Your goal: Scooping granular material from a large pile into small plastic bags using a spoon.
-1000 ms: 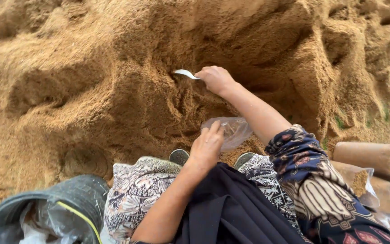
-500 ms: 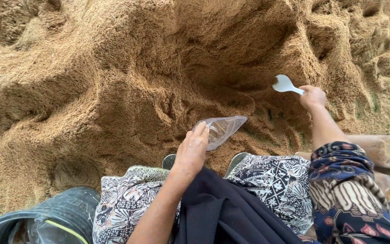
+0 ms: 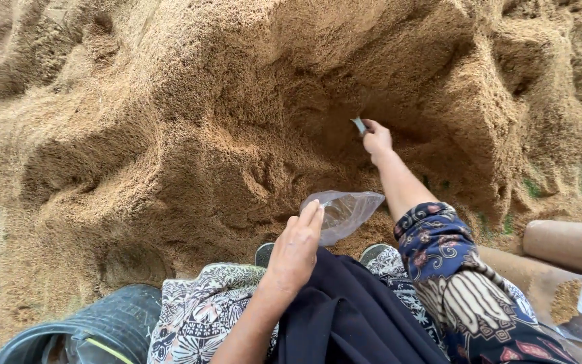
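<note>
Sawdust-like husk (image 3: pixel 190 135) filled almost the whole view, heaped in a tan mound with scooped hollows and ridges. The right hand (image 3: pixel 376 138) reached out into the deepest hollow, its fingers clenched around the handle of a small pale scoop (image 3: pixel 359 125), whose blade was pressed into the husk wall so that only a short part showed. The left hand (image 3: pixel 296 249) stayed close to the body, above the knees, gripping the edge of a clear plastic bag (image 3: pixel 342 212) between thumb and fingers; the bag's mouth gaped toward the mound and it hung just beside the right forearm, well apart from the scoop. The right arm wore a dark blue patterned sleeve (image 3: pixel 453 269). A dark cloth (image 3: pixel 345 317) lay across the lap over patterned fabric. At lower left stood a black bucket (image 3: pixel 102 330), only partly in view. At right lay brown cardboard tubes (image 3: pixel 567 246), and another clear bag (image 3: pixel 567 303) holding some husk rested beside them.
</note>
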